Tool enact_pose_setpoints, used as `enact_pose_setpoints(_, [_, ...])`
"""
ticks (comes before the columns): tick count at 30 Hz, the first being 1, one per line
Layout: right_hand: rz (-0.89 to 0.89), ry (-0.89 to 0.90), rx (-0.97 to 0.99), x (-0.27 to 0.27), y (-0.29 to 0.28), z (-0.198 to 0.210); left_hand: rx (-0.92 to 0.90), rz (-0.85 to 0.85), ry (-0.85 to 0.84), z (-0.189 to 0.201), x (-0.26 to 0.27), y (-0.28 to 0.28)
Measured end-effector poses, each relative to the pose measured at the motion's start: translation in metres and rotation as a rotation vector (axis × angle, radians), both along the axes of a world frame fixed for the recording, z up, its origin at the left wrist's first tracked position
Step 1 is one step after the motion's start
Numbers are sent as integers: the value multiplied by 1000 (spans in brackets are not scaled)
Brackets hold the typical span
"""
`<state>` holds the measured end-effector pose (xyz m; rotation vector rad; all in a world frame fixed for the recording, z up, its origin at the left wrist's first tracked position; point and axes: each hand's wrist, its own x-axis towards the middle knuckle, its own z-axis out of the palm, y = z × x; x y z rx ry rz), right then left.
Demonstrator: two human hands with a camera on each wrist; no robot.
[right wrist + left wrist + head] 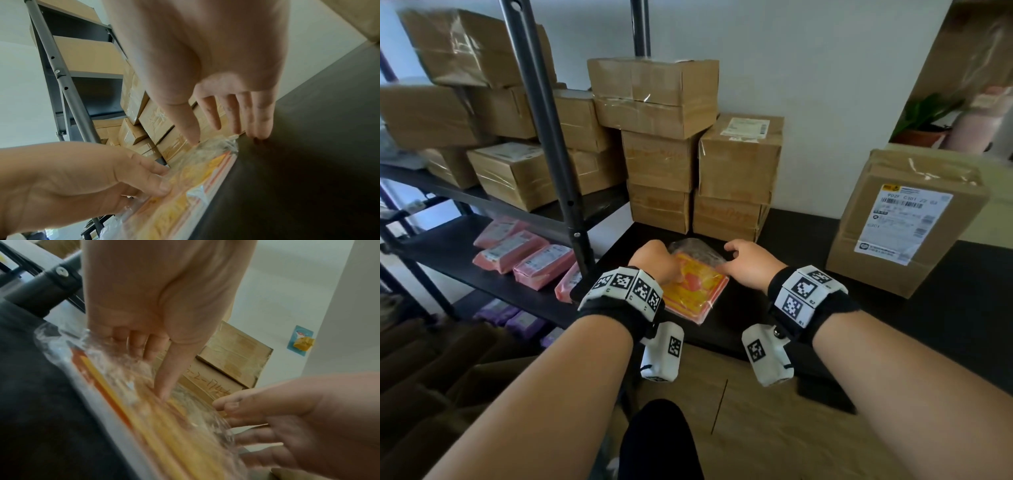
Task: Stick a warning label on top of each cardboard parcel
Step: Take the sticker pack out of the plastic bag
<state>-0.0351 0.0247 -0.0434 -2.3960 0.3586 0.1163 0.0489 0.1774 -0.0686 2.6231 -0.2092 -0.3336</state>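
Note:
A pack of yellow-and-orange warning labels (698, 287) in a clear plastic bag lies flat on the dark table (928, 329), just in front of me. My left hand (654, 260) holds the bag's near-left part: in the left wrist view its fingers (133, 344) curl into the crinkled plastic and its thumb presses on the labels (164, 434). My right hand (746, 260) rests at the bag's far right corner with fingers (259, 123) nearly straight, tips on the table and thumb on the plastic. Taped cardboard parcels (736, 164) are stacked right behind the pack.
A larger parcel (904, 222) with a white shipping label leans at the table's right. A dark metal rack (544, 113) on the left holds more parcels, with pink packets (527, 253) on a lower shelf. A potted plant (924, 116) stands at the far right.

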Motion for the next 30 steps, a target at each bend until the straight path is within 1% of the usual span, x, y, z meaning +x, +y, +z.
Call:
enact_pose_setpoints(4, [-17, 14, 2, -6, -13, -2, -88, -83, 3, -1, -13, -19])
enact_pose_setpoints(8, [-49, -6, -40, -14, -29, -3, -157, -148, -71, 5, -24, -37])
enact_pose_setpoints(11, [-99, -18, -12, -21, -41, -2, -289, -172, -99, 10, -27, -46])
enact_pose_setpoints(13, [-154, -68, 5, -25, -49, -1, -375, -173, -135, 15, -29, -52])
enact_pose_setpoints(16, [-222, -181, 68, -32, -58, 2, -497, -166, -134, 23, -31, -62])
enact_pose_setpoints(21, [-150, -222, 92, -44, -67, 5, -510, -235, -145, 32, -34, -74])
enact_pose_setpoints(24, [-134, -264, 158, -49, -72, 6, -606, -197, -149, 35, -34, -75])
enact_pose_setpoints(28, [-204, -341, 221, -49, -76, 11, -578, -119, -187, 35, -33, -69])
enact_pose_setpoints(30, [-252, -403, 248, -47, -79, 15, -649, -41, -108, 32, -27, -63])
